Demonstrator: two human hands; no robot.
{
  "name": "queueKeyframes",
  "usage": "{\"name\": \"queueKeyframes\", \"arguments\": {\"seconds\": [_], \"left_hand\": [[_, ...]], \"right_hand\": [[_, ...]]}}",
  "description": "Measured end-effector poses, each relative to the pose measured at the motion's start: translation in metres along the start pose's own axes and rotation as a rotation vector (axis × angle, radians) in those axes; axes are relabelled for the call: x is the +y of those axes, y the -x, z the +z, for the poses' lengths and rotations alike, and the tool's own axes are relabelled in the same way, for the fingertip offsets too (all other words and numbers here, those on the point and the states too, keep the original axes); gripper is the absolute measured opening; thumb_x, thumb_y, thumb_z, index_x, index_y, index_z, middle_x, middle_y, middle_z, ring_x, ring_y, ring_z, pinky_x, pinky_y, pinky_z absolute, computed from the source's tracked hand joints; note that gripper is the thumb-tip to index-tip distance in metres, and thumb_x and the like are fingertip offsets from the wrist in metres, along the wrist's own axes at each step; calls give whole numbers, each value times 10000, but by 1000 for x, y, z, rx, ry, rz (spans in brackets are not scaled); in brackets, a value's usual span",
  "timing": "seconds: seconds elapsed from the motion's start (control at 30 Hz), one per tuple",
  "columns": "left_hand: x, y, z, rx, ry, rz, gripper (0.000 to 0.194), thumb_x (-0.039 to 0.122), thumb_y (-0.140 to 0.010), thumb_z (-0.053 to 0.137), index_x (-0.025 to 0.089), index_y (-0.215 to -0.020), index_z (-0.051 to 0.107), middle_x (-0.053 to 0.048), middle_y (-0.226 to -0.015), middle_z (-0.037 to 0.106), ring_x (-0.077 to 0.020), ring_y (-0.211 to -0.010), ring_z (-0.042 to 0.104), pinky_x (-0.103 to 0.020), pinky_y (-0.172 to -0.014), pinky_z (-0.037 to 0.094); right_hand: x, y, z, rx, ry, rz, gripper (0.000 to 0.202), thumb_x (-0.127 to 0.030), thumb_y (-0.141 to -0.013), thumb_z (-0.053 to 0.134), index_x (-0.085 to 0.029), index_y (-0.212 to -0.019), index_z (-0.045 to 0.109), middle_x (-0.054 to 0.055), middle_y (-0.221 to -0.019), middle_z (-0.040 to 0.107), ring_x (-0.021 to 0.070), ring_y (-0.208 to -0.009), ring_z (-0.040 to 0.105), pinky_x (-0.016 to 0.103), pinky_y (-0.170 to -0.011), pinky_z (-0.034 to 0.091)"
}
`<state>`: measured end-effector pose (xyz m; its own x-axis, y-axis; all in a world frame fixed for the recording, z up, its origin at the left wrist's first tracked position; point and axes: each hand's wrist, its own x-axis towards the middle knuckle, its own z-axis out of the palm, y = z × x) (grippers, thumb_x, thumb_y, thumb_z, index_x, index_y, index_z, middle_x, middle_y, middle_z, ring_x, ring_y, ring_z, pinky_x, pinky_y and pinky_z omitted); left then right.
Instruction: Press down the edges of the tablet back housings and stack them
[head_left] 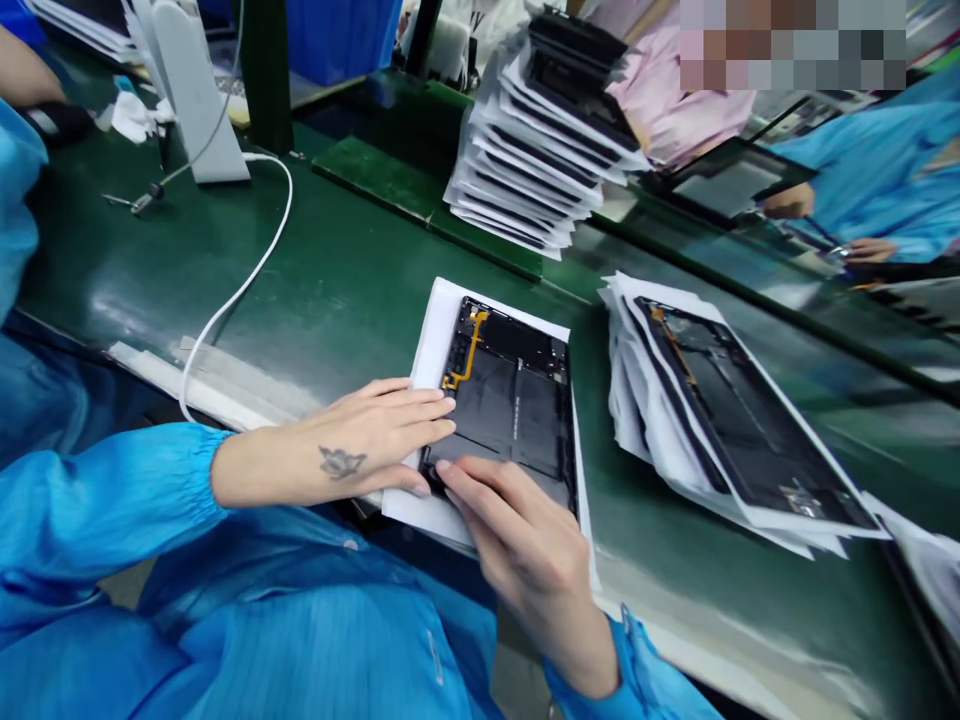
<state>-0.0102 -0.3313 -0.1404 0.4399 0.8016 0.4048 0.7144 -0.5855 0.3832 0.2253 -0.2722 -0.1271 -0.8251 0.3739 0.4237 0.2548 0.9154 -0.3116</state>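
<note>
An opened black tablet (491, 400) lies on a white sheet (431, 340) at the bench's front edge. Its inside shows dark flat battery packs and an orange flex cable (471, 355) along the left side. My left hand (375, 435) rests flat on the tablet's left edge, fingers stretched out and holding nothing. At the tablet's lower left corner, my right hand (529, 540) has its thumb and fingers pinched together against the casing. Whatever is between those fingertips is too small or hidden to make out.
To the right sits a stack of similar open tablets (750, 420) with white sheets between. A taller stack (540, 150) stands at the back. A white cable (259, 270) runs from a white stand (199, 100) over the green bench (337, 270). Co-workers in blue sleeves (885, 150) are nearby.
</note>
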Motion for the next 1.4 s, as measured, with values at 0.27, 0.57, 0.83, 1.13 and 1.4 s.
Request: {"name": "queueKeyframes", "arguments": {"seconds": [0.27,0.57,0.83,1.13,1.4], "left_hand": [[-1,-4,-1,-11,-30,17,457,415,-1036,516,103,-1368,553,-125,-1422,614,-221,-1423,481,-408,-1217,328],[-1,-5,2,-30,-81,10,448,405,-1014,571,112,-1353,571,-135,-1440,598,-231,-1414,497,-414,-1197,367],[-2,-2,1,-30,-72,42,445,366,-1047,501,75,-1381,541,-168,-1465,567,-244,-1433,473,-438,-1212,357],[5,9,-4,-57,-142,3,459,337,-1066,454,109,-1464,464,-158,-1537,489,-243,-1449,450,-460,-1212,376],[18,18,-3,106,-253,107,325,64,-1015,405,98,-1248,629,-154,-1265,701,-230,-1203,666,-356,-968,591]], "right_hand": [[-1,-3,-5,-100,76,-19,366,-6,-967,473,-170,-1250,639,109,-1074,700,170,-932,672,269,-782,562],[-4,-16,-8,-87,268,-225,308,-49,-1010,389,-68,-1094,685,121,-962,737,169,-701,570,300,-592,461],[-7,-29,-15,-182,413,-353,325,-103,-1032,409,-123,-961,726,69,-862,732,162,-662,528,325,-543,375],[4,4,-26,202,198,44,449,-131,-952,629,-194,-1394,577,36,-870,691,167,-708,566,312,-651,440],[-18,27,-12,401,-517,404,710,-605,-1046,169,-243,-1052,780,57,-777,635,198,-764,599,355,-694,495]]}}
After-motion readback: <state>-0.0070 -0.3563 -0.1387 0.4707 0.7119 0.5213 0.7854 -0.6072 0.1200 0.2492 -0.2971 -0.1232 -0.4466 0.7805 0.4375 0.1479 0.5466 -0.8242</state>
